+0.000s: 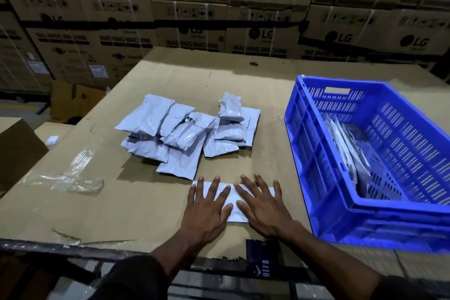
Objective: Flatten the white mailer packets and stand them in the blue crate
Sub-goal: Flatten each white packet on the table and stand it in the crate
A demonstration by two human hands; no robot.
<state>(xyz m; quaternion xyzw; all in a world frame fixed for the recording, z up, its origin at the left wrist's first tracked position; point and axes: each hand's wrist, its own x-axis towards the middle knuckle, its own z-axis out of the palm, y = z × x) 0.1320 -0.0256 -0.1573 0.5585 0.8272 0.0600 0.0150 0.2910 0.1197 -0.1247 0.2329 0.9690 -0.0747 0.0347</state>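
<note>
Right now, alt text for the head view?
Left hand and right hand press flat on one white mailer packet on a cardboard-covered table. A pile of packets lies beyond; a blue crate at right holds several upright.

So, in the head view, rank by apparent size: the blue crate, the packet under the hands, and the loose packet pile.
1. blue crate, though nearest the camera edge
2. packet pile
3. packet under the hands, partly covered

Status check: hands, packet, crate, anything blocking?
Left hand and right hand flat, pressing one mailer packet. Pile waits beyond. Blue crate holds several. Path unobstructed.
</note>
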